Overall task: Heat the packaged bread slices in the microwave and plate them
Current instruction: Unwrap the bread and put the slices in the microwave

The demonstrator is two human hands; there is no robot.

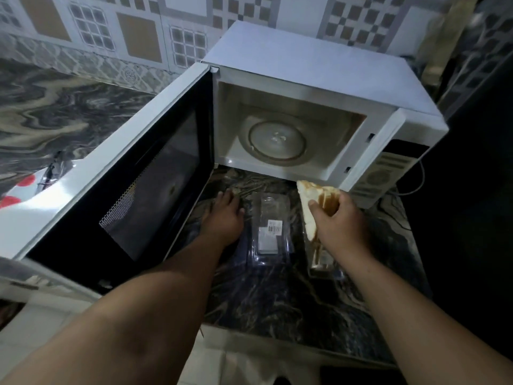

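1. Patterned wall tiles (pixel 138 31) in beige, grey and white run along the far side, above a dark marbled stone desk (pixel 277 301) with pale swirling veins.
2. On the desk stands a white box-shaped microwave oven (pixel 319 65), turned at an angle, its control panel (pixel 385 170) on the right.
3. Its black-windowed door (pixel 144 184) is swung fully open to the left, showing a pale cavity.
4. Inside the cavity a round clear glass turntable (pixel 277 140) lies flat and bare.
5. A person's right hand (pixel 336 218) is raised just in front of the oven's opening; its fingers (pixel 315 205) are clenched around a stack of white triangular bread slices with brown crusts (pixel 308 201).
6. That stack is held tilted, one corner pointing up toward the cavity, clear of the desk.
7. Below the right hand lies the tray half of a clear plastic package (pixel 322 262); something pale shows in it, but I cannot tell what it is.
8. Just left of it, the package's clear plastic lid with a white barcode label (pixel 270 234) lies flat on the desk.
9. A left hand (pixel 224 215) rests palm down on the desk, just left of the lid; its fingers (pixel 229 194) are spread and released, grasping nothing.
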